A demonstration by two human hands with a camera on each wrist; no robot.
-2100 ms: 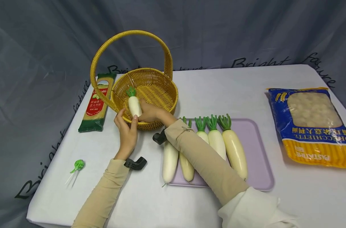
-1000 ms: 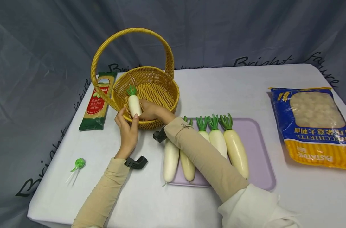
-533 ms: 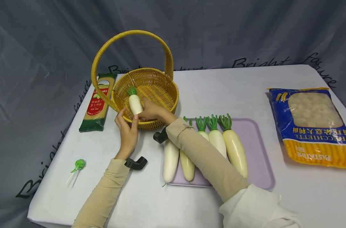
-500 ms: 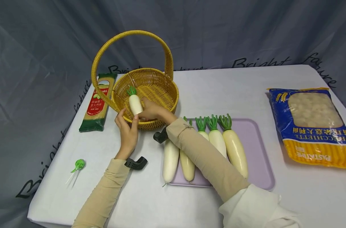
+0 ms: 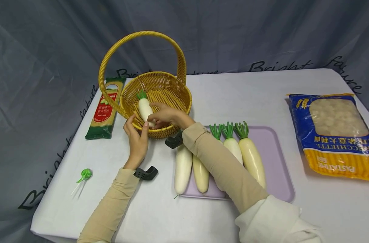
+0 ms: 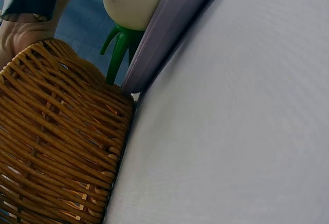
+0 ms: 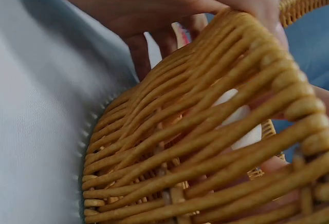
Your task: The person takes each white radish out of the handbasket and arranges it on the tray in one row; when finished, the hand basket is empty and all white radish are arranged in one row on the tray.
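Note:
A woven yellow basket (image 5: 155, 134) with a tall hoop handle stands at the back left of the table. My left hand (image 5: 138, 140) grips its near left rim, thumb at the rim and fingers along the outer wall. Inside lies a white radish (image 5: 145, 108), green leaf stubs toward the back. My right hand (image 5: 169, 114) reaches over the near right rim, its loosened fingers at the radish's near end. In the right wrist view, the left hand (image 7: 205, 0) bends over the basket rim, and parts of the radish (image 7: 241, 124) show through the weave.
A lilac tray (image 5: 277, 162) with several more radishes (image 5: 252, 162) lies under my right forearm. A pasta packet (image 5: 103, 111) lies left of the basket, a green lollipop (image 5: 85, 174) nearer on the left. A blue-and-yellow pasta bag (image 5: 336, 135) is at the right.
My right hand has shifted right and its fingers have loosened from round the radish, baring more of its near end. The left hand stays on the basket rim.

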